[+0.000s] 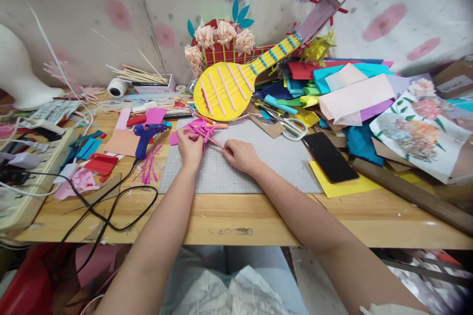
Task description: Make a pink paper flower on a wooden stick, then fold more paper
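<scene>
A magenta paper flower (203, 129) with narrow curled petals is pinched in the fingers of my left hand (189, 148), above the grey cutting mat (275, 170). My right hand (241, 154) grips a thin pencil-like stick (213, 141), whose far end reaches among the petals. Its tip is hard to make out there. Close to my left hand, a blue hot glue gun (147, 137) stands on the table beside magenta paper strips (148, 166). Scissors with pale handles (294, 129) lie beyond my right hand.
Behind the mat leans a yellow paper lute (225, 91). A black phone (330, 156) lies on yellow paper at right, near a wooden rod (410, 192). Coloured paper (356, 98) is heaped at back right. Black cable (107, 221) loops beside a power strip (46, 177) at left.
</scene>
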`<state>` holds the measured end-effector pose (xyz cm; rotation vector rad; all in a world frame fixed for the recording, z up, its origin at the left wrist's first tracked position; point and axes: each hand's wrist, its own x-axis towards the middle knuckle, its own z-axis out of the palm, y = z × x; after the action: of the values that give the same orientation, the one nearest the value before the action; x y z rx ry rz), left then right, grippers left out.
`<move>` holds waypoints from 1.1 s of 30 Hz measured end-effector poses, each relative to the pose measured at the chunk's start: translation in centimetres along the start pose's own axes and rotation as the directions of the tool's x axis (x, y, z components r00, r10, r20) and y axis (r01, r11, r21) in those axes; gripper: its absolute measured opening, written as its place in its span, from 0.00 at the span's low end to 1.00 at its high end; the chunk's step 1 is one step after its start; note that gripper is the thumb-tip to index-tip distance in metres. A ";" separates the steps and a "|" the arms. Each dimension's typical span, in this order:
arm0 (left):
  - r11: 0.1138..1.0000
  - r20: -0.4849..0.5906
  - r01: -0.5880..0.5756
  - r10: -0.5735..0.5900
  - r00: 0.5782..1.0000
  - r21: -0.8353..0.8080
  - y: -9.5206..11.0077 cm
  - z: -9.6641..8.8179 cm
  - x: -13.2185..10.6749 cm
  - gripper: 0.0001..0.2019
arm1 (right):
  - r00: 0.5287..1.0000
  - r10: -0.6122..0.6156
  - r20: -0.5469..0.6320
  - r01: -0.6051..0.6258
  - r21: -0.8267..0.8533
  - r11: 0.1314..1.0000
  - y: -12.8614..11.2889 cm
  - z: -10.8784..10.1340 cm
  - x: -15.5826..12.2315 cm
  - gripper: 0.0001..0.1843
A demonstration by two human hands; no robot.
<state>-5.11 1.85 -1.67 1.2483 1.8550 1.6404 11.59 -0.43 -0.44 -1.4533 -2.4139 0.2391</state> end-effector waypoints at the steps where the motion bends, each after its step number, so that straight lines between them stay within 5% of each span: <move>1: 1.000 0.002 0.002 -0.002 1.000 0.000 0.0 0.0 0.0 0.20 | 1.000 0.006 -0.006 -0.006 0.003 1.000 0.1 0.1 0.0 0.09; 18: 0.991 -0.141 0.080 -0.094 0.985 -0.103 -0.9 -0.6 1.5 0.17 | 0.996 0.016 -0.085 -0.012 0.048 0.999 2.2 -1.0 0.1 0.08; 23: 0.976 0.040 0.035 -0.027 0.999 -0.214 -1.2 0.4 0.9 0.18 | 0.968 0.214 -0.132 -0.184 0.211 0.960 3.3 -0.8 0.7 0.12; 28: 0.965 0.299 -0.013 0.095 0.950 -0.263 -1.7 1.4 0.1 0.21 | 0.923 0.368 -0.113 -0.316 0.323 0.892 3.7 -0.4 0.9 0.14; 33: 0.985 0.172 -0.108 0.131 0.976 -0.135 -0.9 0.6 0.1 0.23 | 0.906 0.408 -0.116 -0.352 0.330 0.876 3.5 -0.3 0.9 0.15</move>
<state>-5.04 2.41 -2.61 1.4276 1.5727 1.6167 14.20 2.03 -1.06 -1.7074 -1.8309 0.5164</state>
